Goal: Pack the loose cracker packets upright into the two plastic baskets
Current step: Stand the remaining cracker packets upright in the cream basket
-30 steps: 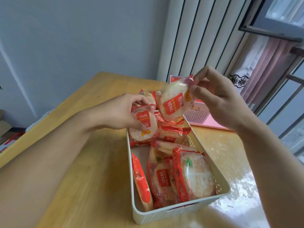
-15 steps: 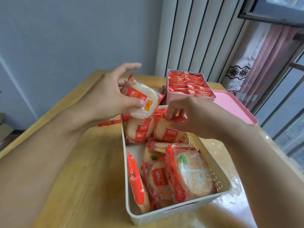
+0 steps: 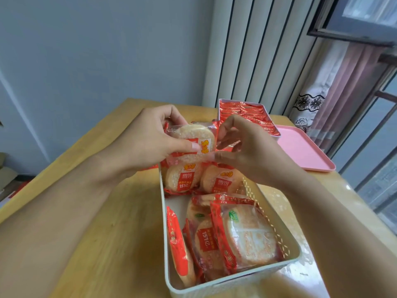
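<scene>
My left hand (image 3: 148,143) grips a clear cracker packet (image 3: 194,136) with a red label, held above the far end of the white basket (image 3: 165,233). My right hand (image 3: 247,151) is at the packet's right edge, fingers loosely curled and thumb tip touching its lower corner. Below them two packets (image 3: 182,179) stand upright side by side in the basket. Several more packets (image 3: 247,235) lean loosely at its near end. A second basket (image 3: 219,112) at the back is full of upright red packets (image 3: 249,115).
The baskets stand on a wooden table (image 3: 107,233). A pink tray (image 3: 300,151) lies at the back right, next to the full basket. Red corners of loose packets (image 3: 150,167) show under my left hand. A wall and a window frame close off the far side.
My right hand let go of the packet it set upright in the basket and rose to the packet in my left hand. My left hand brought that packet to the right, over the basket.
</scene>
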Demonstrator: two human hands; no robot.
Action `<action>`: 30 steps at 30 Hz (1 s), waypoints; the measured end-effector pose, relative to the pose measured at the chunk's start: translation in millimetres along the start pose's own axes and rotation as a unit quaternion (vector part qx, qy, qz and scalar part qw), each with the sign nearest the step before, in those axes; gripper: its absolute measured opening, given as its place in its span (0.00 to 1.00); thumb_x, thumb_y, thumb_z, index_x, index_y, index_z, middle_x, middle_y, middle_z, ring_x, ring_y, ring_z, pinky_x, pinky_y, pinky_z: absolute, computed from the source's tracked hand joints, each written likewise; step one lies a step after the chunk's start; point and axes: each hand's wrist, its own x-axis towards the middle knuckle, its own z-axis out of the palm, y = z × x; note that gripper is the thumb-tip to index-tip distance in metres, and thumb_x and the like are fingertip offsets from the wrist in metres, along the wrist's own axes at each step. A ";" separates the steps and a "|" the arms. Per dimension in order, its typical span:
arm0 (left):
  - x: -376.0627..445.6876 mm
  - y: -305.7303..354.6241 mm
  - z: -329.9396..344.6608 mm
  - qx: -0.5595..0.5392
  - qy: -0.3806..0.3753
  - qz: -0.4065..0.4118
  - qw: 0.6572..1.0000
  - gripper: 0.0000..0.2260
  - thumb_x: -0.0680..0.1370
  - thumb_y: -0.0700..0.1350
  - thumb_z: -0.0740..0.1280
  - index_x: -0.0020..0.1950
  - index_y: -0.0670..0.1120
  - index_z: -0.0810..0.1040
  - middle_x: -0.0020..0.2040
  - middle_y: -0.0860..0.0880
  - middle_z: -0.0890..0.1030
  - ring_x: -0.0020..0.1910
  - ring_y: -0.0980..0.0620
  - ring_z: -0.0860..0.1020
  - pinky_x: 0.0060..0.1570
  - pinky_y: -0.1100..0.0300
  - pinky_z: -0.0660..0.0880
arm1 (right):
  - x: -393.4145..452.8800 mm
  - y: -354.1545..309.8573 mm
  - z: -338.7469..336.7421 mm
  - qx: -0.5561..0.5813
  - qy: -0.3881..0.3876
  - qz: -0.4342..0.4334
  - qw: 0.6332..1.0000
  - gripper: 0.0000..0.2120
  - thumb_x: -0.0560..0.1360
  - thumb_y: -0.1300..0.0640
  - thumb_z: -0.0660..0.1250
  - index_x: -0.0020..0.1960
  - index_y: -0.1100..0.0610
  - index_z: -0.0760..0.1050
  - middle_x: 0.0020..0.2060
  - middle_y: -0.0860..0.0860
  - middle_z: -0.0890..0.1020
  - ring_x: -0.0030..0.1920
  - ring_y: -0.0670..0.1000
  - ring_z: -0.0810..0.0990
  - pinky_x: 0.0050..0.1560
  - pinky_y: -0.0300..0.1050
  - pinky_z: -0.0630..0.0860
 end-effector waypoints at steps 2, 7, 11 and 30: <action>-1.7 4.6 -0.7 -0.003 -0.006 0.010 1.000 0.20 0.60 0.48 0.83 0.43 0.48 0.76 0.36 0.52 0.82 0.34 0.56 0.78 0.37 0.60 0.77 | 0.9 -1.5 4.1 0.062 0.027 -0.026 0.997 0.15 0.72 0.58 0.77 0.49 0.54 0.72 0.41 0.49 0.84 0.42 0.50 0.83 0.41 0.45 0.79; -5.6 13.8 -10.4 -0.034 -0.071 -0.004 0.997 0.21 0.67 0.46 0.79 0.56 0.49 0.76 0.44 0.47 0.87 0.41 0.45 0.85 0.42 0.52 0.82 | 2.1 -5.2 3.2 0.091 0.050 -0.102 0.989 0.09 0.76 0.62 0.73 0.53 0.52 0.77 0.43 0.41 0.81 0.43 0.44 0.80 0.43 0.39 0.75; -4.7 -0.1 -4.8 0.147 -0.101 0.014 0.984 0.24 0.69 0.37 0.78 0.57 0.59 0.77 0.44 0.54 0.85 0.41 0.59 0.82 0.43 0.63 0.78 | -0.9 -6.1 5.8 -0.014 0.001 -0.097 0.995 0.11 0.75 0.61 0.74 0.55 0.50 0.82 0.45 0.37 0.82 0.45 0.38 0.80 0.44 0.31 0.73; -6.8 -19.4 15.6 0.455 -0.215 -0.046 0.863 0.47 0.74 0.51 0.75 0.81 0.63 0.45 0.79 0.66 0.46 0.80 0.62 0.46 0.79 0.51 0.53 | -1.5 1.1 -3.5 -0.290 -0.081 0.010 0.953 0.08 0.69 0.52 0.80 0.45 0.42 0.86 0.40 0.39 0.80 0.44 0.46 0.80 0.46 0.49 0.80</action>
